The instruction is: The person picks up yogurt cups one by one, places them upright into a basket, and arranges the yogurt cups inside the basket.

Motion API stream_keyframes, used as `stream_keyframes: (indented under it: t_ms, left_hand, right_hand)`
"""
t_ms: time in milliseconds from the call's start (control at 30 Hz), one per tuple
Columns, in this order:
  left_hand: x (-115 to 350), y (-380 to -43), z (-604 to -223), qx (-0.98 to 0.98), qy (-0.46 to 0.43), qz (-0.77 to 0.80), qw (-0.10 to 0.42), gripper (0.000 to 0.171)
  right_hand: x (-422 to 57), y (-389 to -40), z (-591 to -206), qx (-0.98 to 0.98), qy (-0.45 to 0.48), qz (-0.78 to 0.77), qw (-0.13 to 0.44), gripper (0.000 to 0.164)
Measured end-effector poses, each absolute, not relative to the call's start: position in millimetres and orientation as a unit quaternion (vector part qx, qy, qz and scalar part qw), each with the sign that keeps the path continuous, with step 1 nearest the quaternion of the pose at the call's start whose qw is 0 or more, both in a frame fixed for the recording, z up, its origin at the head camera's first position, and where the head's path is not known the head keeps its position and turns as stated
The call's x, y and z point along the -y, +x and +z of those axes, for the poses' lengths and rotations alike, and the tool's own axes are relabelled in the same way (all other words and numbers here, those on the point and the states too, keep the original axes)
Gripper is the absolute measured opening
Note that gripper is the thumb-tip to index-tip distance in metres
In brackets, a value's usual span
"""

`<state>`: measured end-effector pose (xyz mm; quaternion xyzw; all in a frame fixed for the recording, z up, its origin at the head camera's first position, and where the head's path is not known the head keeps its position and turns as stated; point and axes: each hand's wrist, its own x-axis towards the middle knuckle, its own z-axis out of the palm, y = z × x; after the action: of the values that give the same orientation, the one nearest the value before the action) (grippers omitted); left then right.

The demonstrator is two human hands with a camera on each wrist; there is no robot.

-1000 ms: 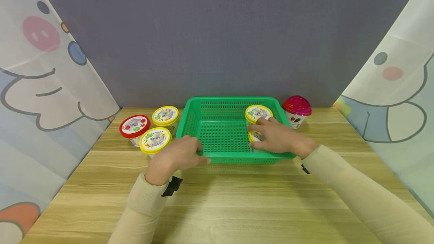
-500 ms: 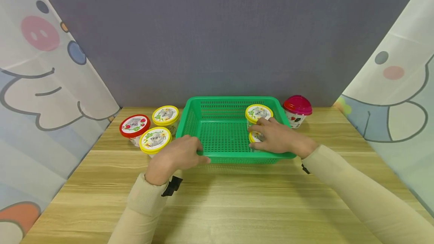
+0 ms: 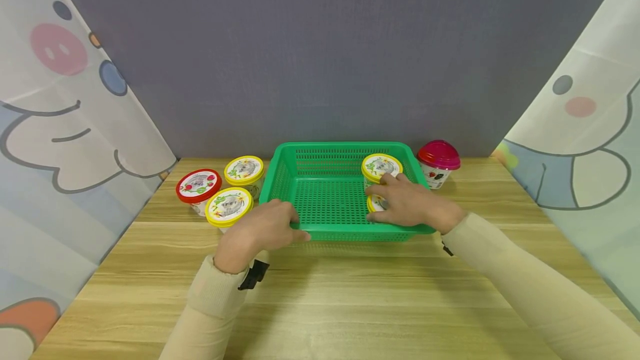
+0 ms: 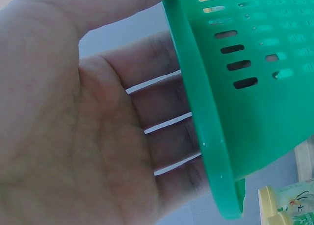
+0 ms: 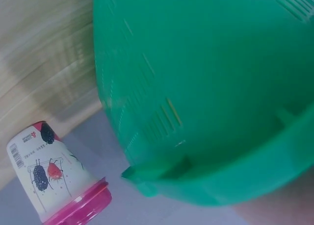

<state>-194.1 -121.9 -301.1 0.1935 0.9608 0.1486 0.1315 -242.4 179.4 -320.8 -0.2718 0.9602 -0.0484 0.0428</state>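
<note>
A green plastic basket (image 3: 330, 228) with slotted walls stands on the table. My left hand (image 3: 263, 229) grips its front-left rim; in the left wrist view the thumb lies on one side and the fingers reach behind the rim. Inside the basket, at the front right, my right hand (image 3: 406, 203) holds a yellow-lidded cup (image 3: 377, 203), covering much of it. Just behind that cup is another yellow-lidded cup (image 3: 381, 166). In the right wrist view the basket wall (image 5: 211, 87) hides the held cup and most of the hand.
Left of the basket stand a red-lidded cup (image 3: 199, 185) and two yellow-lidded cups, one at the back (image 3: 245, 171) and one nearer (image 3: 229, 206). A cup with a magenta domed lid (image 3: 438, 163) stands by the basket's back-right corner. A grey wall (image 3: 320, 60) rises behind.
My right wrist has shifted very slightly left, with the fingers staying on the same cup. The left hand, the basket and the other cups keep their places.
</note>
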Motion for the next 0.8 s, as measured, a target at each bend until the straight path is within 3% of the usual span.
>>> stream_keyframes:
  t_ms: [467, 800]
  left_hand:
    - [120.9, -194.4, -301.0, -0.961, 0.191, 0.147, 0.136, 0.033]
    - [121.6, -194.0, -300.5, -0.961, 0.192, 0.147, 0.137, 0.031]
  right_hand:
    - [-183.3, -237.0, -317.2, -0.964, -0.256, -0.038, 0.064, 0.076]
    - [-184.8, -234.9, -313.2, -0.966, -0.255, -0.02, 0.021, 0.077]
